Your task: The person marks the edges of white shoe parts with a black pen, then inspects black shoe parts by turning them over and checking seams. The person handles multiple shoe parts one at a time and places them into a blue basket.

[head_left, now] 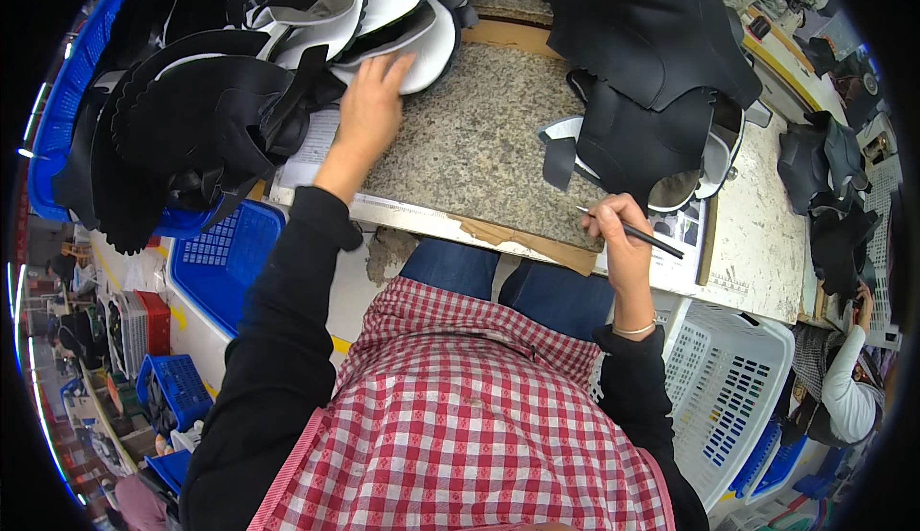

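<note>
My left hand (pixel 372 104) reaches to the pile at the back left, its fingers stretched out and apart over the edge of a black shoe upper with white lining (pixel 431 52). Whether the fingertips press on it I cannot tell. More black shoe uppers (pixel 192 109) lie heaped left of that hand. In my right hand (pixel 623 234), near the front edge of the speckled stone slab (pixel 479 138), is a slim black pen (pixel 654 241) with a thin silver tip pointing left. Another stack of black uppers (pixel 652 42) lies just beyond the right hand, partly over printed paper.
A blue crate (pixel 57 128) stands under the left heap, with another blue basket (pixel 225 263) below. White baskets (pixel 724 387) stand at the lower right and behind the table. At the far right, a person in a white sleeve (pixel 848 387) works beside more black pieces (pixel 824 167).
</note>
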{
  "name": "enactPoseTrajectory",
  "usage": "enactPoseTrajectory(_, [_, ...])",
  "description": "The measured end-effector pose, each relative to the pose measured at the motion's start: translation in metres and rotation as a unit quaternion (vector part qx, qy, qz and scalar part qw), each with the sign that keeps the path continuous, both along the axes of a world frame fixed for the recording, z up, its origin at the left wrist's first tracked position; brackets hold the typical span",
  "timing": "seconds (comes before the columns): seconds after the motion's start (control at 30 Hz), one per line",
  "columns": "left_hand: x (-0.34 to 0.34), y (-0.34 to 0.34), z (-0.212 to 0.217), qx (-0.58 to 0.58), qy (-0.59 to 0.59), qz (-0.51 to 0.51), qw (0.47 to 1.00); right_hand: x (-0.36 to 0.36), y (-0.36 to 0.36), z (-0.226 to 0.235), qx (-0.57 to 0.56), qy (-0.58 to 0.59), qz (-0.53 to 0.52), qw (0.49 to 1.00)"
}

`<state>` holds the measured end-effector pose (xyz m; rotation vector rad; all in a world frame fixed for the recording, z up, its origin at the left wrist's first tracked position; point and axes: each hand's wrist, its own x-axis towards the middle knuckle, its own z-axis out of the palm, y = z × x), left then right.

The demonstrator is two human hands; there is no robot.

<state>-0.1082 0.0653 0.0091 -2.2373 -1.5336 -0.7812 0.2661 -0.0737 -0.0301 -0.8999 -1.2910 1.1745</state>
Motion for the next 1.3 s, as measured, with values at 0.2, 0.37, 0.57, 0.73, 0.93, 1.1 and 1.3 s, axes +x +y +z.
enactPoseTrajectory(0.2, [-0.003,-0.011,0.026,-0.012,0.018,-0.211,0.977,-0.041,0.015,0.019,0.013,0.000,0.034,0.999])
enactPoseTrajectory(0.37, [0.011,-0.046,-0.022,-0.208,-0.038,-0.230,0.950,-0.079,0.042,0.021,-0.010,-0.067,0.044,0.997])
enactPoseTrajectory(0.57, [0.011,-0.041,-0.045,-0.233,-0.143,-0.228,0.935,-0.133,0.079,-0.010,0.032,-0.187,-0.037,0.981])
enactPoseTrajectory(0.73, [0.011,-0.043,-0.053,-0.209,-0.154,-0.240,0.935,-0.145,0.087,-0.019,0.060,-0.236,-0.097,0.965])
enactPoseTrajectory(0.93, [0.011,-0.042,-0.056,-0.206,-0.157,-0.237,0.936,-0.145,0.085,-0.017,0.071,-0.262,-0.076,0.959])
enactPoseTrajectory(1.1, [0.010,-0.040,-0.057,-0.220,-0.151,-0.225,0.937,-0.144,0.085,-0.018,0.044,-0.245,-0.064,0.966])
enactPoseTrajectory(1.3, [0.013,-0.053,-0.040,-0.230,-0.171,-0.238,0.928,-0.142,0.082,-0.014,0.042,-0.201,-0.071,0.976])
